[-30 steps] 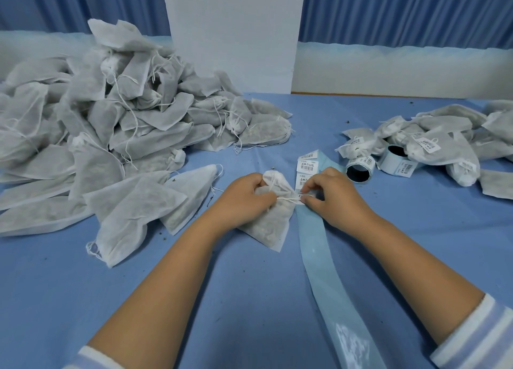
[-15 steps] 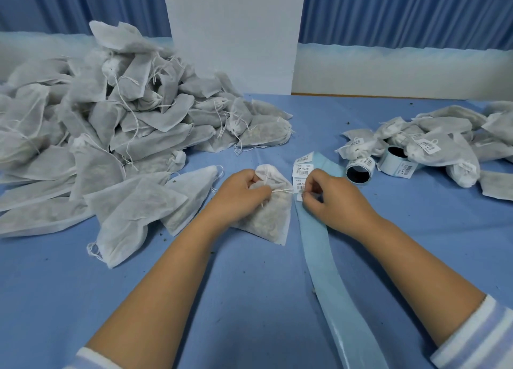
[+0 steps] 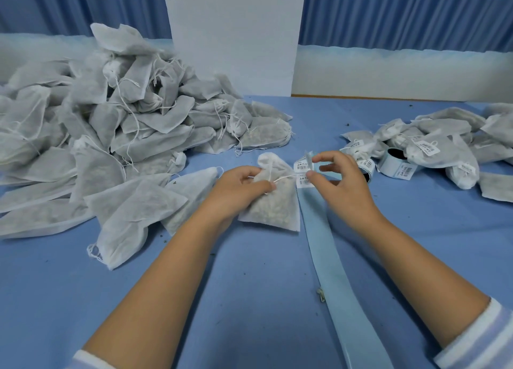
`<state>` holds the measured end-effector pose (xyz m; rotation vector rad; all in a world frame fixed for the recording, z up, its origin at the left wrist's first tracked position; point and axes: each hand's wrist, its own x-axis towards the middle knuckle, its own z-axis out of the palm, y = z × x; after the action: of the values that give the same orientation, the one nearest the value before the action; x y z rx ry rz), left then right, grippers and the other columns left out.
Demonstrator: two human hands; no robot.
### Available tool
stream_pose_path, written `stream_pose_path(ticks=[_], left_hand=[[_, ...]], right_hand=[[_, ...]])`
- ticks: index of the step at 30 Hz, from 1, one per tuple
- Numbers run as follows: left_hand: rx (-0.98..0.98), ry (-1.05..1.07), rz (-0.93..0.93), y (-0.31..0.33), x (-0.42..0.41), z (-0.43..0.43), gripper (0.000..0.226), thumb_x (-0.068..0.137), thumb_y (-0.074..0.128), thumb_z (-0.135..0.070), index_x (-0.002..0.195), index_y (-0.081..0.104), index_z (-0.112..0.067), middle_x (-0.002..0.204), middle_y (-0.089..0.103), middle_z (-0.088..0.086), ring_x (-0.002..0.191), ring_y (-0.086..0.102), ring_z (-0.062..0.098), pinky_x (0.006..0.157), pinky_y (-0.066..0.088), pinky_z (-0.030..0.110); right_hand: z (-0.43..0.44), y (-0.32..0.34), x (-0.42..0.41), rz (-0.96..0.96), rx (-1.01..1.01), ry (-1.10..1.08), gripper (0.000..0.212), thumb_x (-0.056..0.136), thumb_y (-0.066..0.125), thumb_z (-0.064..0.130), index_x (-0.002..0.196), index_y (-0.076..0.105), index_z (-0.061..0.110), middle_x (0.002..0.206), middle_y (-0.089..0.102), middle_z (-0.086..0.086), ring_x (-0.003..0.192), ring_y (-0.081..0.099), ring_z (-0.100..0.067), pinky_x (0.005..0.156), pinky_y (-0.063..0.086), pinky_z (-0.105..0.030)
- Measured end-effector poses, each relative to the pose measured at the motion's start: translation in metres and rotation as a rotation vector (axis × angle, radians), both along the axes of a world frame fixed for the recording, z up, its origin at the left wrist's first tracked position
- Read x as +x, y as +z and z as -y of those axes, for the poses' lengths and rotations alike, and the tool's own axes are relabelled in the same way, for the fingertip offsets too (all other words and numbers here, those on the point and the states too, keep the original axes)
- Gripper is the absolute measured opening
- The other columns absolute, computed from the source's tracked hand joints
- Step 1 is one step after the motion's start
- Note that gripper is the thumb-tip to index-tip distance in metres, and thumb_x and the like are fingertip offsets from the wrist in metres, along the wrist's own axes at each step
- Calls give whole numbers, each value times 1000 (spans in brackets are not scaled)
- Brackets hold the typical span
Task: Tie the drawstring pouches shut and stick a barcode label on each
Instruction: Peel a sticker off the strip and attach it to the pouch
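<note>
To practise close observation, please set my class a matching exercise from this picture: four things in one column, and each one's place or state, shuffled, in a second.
Things
1. big pile
2. small pile
3. pouch
4. label

Places or states
a. on the right, labels stuck on
b. at the right hand's fingertips
c. on the left, no labels showing
d. held by the left hand

Pairs: 1-c; 2-a; 3-d; 4-b
</note>
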<state>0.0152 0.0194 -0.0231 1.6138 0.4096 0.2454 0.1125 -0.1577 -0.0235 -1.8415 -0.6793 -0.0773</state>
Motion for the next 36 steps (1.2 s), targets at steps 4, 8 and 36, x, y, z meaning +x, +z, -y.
stream_pose_path(ticks=[4, 8, 36], left_hand=[[68, -113, 18, -1, -1, 7, 20, 80, 80, -13, 98, 73, -20, 90, 77, 1, 78, 70, 9, 73, 54, 23], [151, -228, 4, 0, -3, 16, 26, 78, 83, -21, 102, 73, -20, 97, 77, 3, 90, 72, 14, 79, 53, 25], [40, -98, -96, 0, -1, 3, 22, 81, 76, -21, 97, 74, -7, 77, 69, -2, 70, 62, 12, 67, 46, 26]], right_hand=[[-2, 7, -10, -189, 134, 222, 51, 77, 77, 33, 123, 55, 33, 113, 68, 1, 105, 64, -11, 96, 51, -34], [-7, 6, -14, -256, 187, 260, 60, 80, 79, 21, 130, 49, 37, 93, 75, -7, 92, 70, -27, 85, 56, -35], [-6, 9, -13, -227, 16, 188, 16, 88, 69, 16, 77, 73, 27, 137, 50, 11, 102, 44, 31, 76, 30, 9]])
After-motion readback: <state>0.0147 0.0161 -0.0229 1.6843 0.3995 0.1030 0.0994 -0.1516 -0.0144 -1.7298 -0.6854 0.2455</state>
